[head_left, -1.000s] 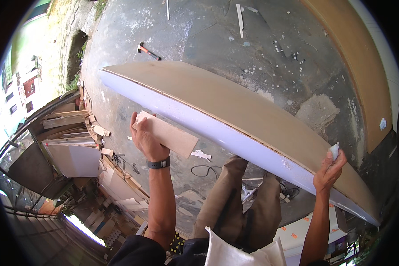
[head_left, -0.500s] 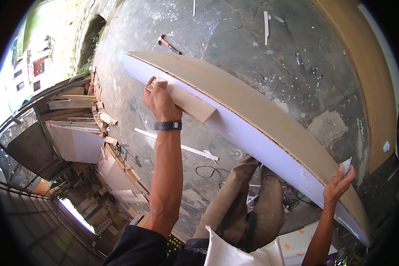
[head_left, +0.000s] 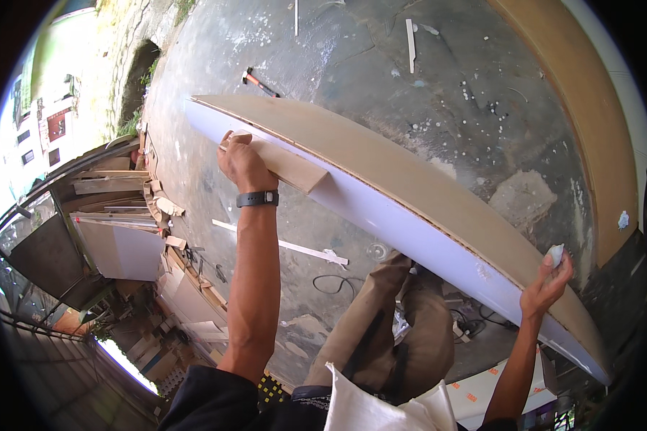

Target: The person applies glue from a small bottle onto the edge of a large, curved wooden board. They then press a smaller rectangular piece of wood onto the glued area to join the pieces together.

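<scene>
A long panel with a pale lavender-white face and a brown board side slants across the view, from the far left down to the near right. My left hand, wearing a dark wristband, is closed around one end of a short, flat wooden board. That board lies along the panel's white face, close to its long edge. Over the panel's right end, my right hand pinches a small crumpled white wad between its fingertips. Whether it is cloth or paper I cannot tell.
On the stained concrete floor lie a hammer, white strips and dark cables. Stacked wooden boards line the left. A large brown panel stands along the right. A white box sits near my right forearm.
The whole view has shifted slightly. My left hand keeps its hold on the board against the panel. My right hand has risen a little, and the white wad has turned in its fingers.
</scene>
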The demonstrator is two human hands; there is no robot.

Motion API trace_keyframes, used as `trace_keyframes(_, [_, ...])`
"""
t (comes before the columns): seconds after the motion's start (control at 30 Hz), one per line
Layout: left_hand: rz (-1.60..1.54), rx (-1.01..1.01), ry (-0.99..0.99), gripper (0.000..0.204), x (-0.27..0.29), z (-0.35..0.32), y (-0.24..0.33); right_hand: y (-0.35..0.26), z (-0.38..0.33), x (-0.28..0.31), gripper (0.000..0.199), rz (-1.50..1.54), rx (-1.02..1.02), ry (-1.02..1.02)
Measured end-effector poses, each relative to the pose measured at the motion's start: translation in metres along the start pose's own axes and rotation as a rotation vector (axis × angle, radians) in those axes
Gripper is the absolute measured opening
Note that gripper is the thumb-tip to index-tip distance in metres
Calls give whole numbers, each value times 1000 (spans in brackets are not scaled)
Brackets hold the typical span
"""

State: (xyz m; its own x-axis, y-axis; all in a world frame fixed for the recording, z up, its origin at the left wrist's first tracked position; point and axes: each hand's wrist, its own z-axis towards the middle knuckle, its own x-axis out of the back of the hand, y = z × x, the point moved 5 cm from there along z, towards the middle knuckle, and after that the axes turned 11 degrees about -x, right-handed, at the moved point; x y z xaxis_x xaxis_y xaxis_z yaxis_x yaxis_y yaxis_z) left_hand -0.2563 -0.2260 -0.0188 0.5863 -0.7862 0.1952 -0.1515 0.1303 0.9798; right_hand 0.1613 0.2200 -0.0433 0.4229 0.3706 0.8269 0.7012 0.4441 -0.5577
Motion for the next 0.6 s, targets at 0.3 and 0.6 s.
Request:
trace_keyframes(0.3, [6,-101,-356,33,36,73,-50,-10,-16,33,33,234,35,443])
trace_keyframes(0.6, [198,-159,-592,18,17,222,-56,47,-243,29,34,613,-464,717])
